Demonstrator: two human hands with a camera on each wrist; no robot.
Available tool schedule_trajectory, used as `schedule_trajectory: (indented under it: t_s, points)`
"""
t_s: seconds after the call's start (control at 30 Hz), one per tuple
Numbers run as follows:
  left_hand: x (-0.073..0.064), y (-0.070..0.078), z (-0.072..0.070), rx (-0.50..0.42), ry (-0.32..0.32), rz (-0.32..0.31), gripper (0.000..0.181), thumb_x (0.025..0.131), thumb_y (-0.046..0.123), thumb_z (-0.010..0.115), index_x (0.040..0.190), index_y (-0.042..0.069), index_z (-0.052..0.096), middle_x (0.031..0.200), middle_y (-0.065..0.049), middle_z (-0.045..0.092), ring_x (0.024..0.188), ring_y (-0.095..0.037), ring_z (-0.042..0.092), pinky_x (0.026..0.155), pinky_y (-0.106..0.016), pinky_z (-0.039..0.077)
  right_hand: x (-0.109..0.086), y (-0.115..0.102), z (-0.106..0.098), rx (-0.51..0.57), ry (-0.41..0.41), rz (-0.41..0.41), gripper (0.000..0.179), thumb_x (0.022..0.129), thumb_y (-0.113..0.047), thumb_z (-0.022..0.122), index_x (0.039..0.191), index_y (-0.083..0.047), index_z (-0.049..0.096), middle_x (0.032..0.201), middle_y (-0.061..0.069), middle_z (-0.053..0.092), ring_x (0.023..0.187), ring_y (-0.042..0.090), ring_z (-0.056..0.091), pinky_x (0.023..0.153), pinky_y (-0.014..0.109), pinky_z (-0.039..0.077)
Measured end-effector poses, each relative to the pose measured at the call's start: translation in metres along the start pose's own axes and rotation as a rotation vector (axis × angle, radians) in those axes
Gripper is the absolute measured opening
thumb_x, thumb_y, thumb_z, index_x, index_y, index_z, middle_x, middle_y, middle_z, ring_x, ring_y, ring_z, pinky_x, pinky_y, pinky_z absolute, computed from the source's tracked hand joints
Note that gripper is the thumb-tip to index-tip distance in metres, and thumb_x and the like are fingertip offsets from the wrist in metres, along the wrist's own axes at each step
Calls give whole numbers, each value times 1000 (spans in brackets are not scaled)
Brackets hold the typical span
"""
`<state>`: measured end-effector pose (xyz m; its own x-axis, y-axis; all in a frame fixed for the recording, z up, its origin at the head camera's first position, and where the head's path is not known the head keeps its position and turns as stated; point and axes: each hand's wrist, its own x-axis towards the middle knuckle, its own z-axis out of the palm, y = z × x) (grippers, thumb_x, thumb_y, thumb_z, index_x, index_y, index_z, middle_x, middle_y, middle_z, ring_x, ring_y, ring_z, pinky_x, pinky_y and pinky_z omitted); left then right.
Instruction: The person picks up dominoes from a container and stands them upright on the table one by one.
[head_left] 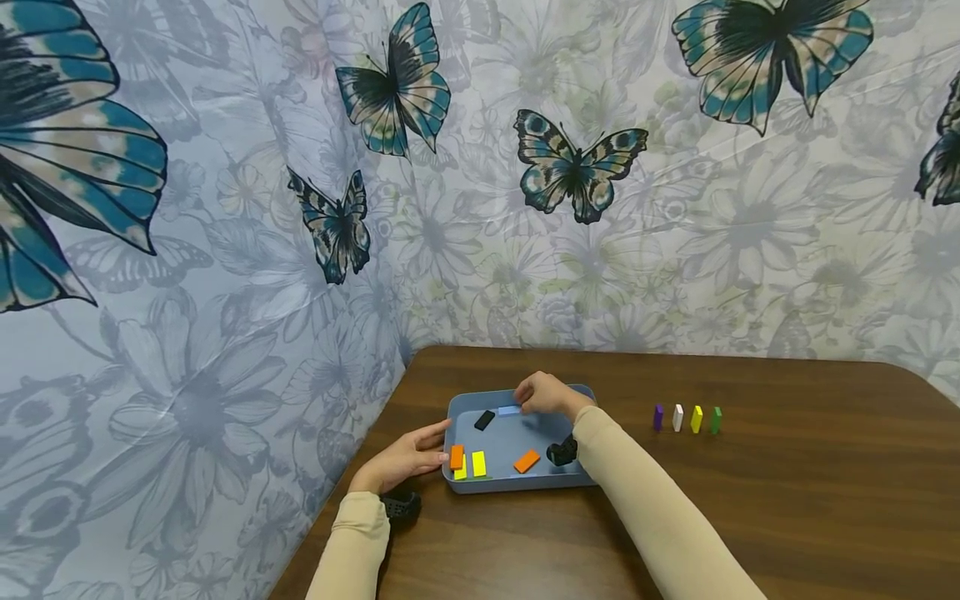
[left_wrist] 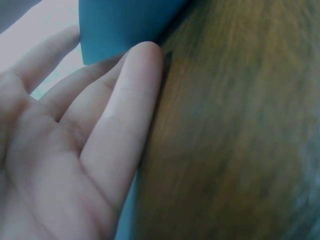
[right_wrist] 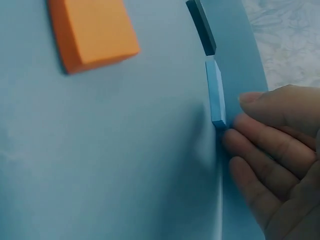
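Observation:
A shallow blue-grey tray (head_left: 510, 482) lies on the table. My left hand (head_left: 405, 458) is at the tray's left side, its extended fingers touching the outer wall (left_wrist: 125, 30). Over the far rim, my right hand (head_left: 546, 393) reaches into the tray, fingertips beside the end of a light blue block (right_wrist: 215, 92). Its thumb and fingers stand apart with nothing seen between them. A black block (head_left: 484, 420) lies left of the blue one. One orange block (head_left: 527, 461) lies near the middle front; another orange block (head_left: 456, 457) and yellow blocks (head_left: 479, 463) sit at front left.
Right of the tray, a purple block (head_left: 657, 417), a white block (head_left: 678, 417), a yellow block (head_left: 697, 419) and a green block (head_left: 716, 420) stand upright in a spaced row on the wooden table (head_left: 825, 500). Butterfly-patterned walls (head_left: 465, 275) border the table behind and at left.

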<state>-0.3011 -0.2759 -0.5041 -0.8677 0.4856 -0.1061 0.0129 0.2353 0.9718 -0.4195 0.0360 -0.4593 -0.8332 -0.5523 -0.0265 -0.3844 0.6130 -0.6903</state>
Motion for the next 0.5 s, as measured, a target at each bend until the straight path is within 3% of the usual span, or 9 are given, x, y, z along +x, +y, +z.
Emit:
schedule_trajectory:
  t_s: [0.5]
  points:
    - [1, 1, 2, -9, 7, -10, 79, 100, 18, 63, 161, 7, 16, 164, -27, 19, 150, -44, 25, 113, -41, 43, 0, 7, 2, -16, 21, -17, 24, 84, 3, 74, 108, 0, 75, 100, 7, 75, 92, 17, 68, 84, 34, 58]
